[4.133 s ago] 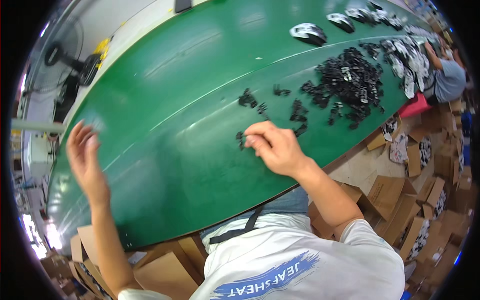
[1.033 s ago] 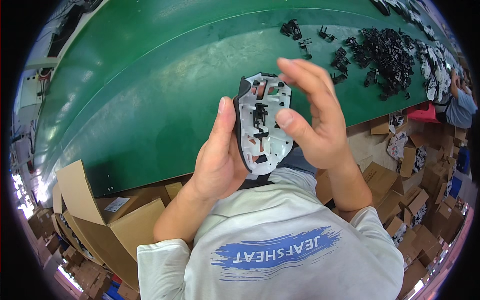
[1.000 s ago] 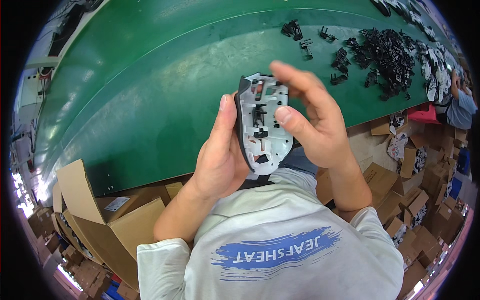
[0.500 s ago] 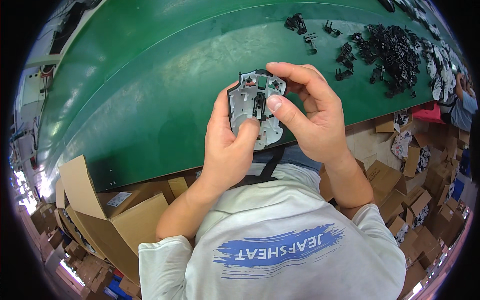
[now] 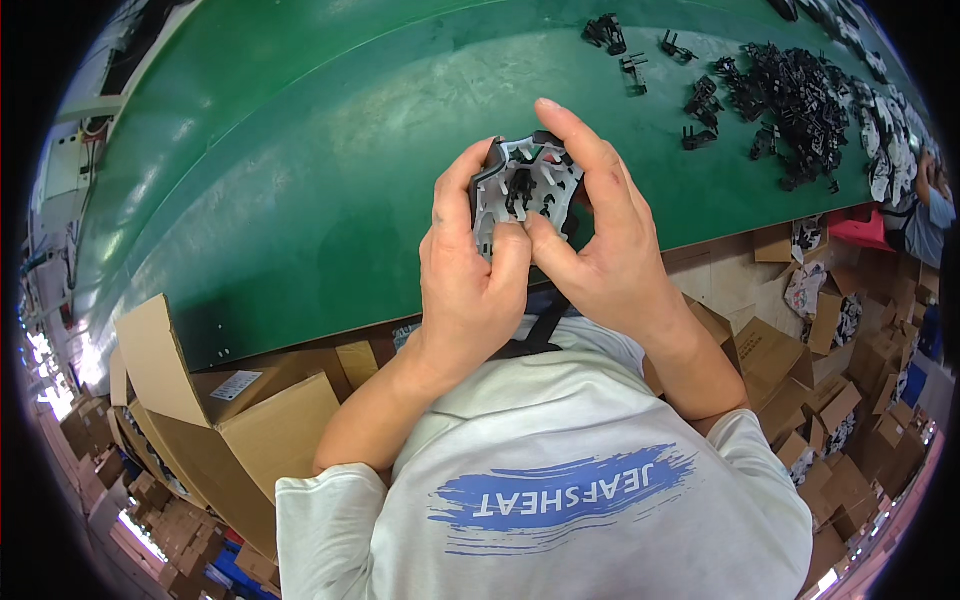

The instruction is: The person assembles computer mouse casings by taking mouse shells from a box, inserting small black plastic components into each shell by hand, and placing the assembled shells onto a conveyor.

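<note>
Both my hands hold a mouse shell (image 5: pixel 560 185) over the near edge of the green table. Its hollow, whitish inside faces up, and its rim is black. A small black plastic bracket (image 5: pixel 521 188) sits in the middle of that hollow. My left hand (image 5: pixel 465 275) grips the left side, its thumb pressed inside at the near end. On the other side my right hand (image 5: pixel 620 250) holds the shell, with its thumb inside beside the left thumb. The right index finger stretches up past the far rim. The thumbs hide the near part of the shell.
On the green table (image 5: pixel 330 180), a pile of black brackets (image 5: pixel 800 110) lies at the far right, with several loose ones nearby. White shells (image 5: pixel 885 140) lie beyond it. An open cardboard box (image 5: pixel 280 425) stands at lower left. More boxes and another person (image 5: pixel 937 205) are at right.
The shell has tilted, so its inside looks foreshortened. My right thumb has moved down beside the left thumb, and the right index finger has straightened upward.
</note>
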`<state>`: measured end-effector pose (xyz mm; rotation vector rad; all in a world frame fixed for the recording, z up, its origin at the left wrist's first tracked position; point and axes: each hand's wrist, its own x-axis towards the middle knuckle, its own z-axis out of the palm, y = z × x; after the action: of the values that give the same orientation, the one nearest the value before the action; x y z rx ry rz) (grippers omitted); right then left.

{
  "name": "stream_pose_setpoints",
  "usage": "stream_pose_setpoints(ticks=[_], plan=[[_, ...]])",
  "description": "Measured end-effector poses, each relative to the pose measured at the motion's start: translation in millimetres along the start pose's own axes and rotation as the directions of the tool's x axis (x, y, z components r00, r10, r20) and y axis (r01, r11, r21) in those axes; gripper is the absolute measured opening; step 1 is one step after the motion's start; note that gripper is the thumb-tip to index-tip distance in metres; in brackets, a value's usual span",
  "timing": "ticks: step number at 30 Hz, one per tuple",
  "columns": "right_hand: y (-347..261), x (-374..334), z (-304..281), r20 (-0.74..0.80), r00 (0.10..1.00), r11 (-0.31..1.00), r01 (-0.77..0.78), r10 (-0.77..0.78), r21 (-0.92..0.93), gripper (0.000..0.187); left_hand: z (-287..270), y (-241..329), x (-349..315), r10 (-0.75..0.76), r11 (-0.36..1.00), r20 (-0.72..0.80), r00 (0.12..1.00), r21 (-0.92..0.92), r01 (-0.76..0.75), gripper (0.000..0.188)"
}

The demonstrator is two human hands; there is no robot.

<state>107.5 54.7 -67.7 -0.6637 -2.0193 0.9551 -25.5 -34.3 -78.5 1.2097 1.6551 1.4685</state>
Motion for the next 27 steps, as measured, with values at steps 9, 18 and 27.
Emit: stream_pose_setpoints(ticks=[9,18,27], plan=[[0.8,-9.4,6.2,0.010,0.997,0.996,-0.079,0.080,-0.032,0.080,3.0,-6.6,-2.4,0.016,0.999,0.037,0.999,0.028,-0.017,0.060],[-0.2,-7.7,-0.9,0.022,0.999,0.997,-0.029,0.030,-0.066,0.076,8.4,-8.9,-3.1,0.096,0.988,0.012,0.995,0.118,-0.097,0.058],[5.6,-16.4,2.4,0.033,0.991,0.991,-0.131,0.132,-0.017,0.078,10.4,-9.7,-1.7,0.038,0.988,0.051,0.998,0.149,-0.045,0.054]])
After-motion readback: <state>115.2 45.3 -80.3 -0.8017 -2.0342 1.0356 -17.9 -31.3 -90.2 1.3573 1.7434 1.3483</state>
